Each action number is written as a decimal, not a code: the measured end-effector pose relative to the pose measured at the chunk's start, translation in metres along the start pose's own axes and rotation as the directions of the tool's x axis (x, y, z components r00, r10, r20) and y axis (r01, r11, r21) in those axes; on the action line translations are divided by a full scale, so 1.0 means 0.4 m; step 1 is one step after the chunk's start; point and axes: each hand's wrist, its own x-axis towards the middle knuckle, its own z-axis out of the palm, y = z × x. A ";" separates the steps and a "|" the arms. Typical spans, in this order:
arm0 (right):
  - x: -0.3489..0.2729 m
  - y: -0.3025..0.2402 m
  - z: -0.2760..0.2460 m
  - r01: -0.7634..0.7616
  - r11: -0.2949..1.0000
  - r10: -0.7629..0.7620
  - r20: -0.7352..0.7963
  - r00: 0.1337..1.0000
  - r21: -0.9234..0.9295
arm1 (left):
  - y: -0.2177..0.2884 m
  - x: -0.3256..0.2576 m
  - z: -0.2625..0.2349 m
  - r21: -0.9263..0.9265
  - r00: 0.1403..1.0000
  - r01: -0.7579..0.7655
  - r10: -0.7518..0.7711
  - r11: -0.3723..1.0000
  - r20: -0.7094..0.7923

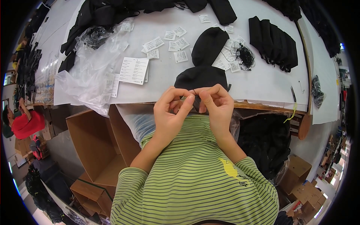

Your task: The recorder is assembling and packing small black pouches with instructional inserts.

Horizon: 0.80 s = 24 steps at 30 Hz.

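Note:
At the table's near edge, my left hand [168, 109] and my right hand [218, 107] are raised close together, thumbs and forefingers pinched. Between the fingertips runs a thin dark cord [192, 91], mostly hidden by the fingers. Just beyond them lies a black fabric pouch [202, 77], its near edge covered by my hands; whether the cord joins it I cannot tell. Another black fabric piece [210, 45], rounded and flat, lies behind it. To the right of that sits a tangled bundle of black strings [245, 56] on white printed labels [222, 62].
Small white tags [153, 44] and larger printed cards [133, 70] lie left of centre, beside a clear plastic bag [88, 80]. Folded black pouches [272, 43] stand in a row at right. Below the table are an open cardboard box [95, 142] and black goods [264, 146]. A person in red [28, 125] works far left.

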 end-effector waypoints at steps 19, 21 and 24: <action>-0.013 -0.017 0.001 0.087 0.990 -0.083 0.043 0.996 -0.110 | 0.005 0.014 -0.020 -0.248 0.969 0.210 -0.167 0.946 0.181; -0.015 -0.012 -0.002 0.034 0.999 -0.031 0.066 0.997 -0.032 | 0.006 0.018 -0.024 -0.261 0.959 0.233 -0.178 0.937 0.219; -0.021 -0.007 0.005 0.132 0.991 -0.131 0.052 0.990 -0.027 | 0.002 0.019 -0.026 -0.262 0.941 0.278 -0.207 0.924 0.269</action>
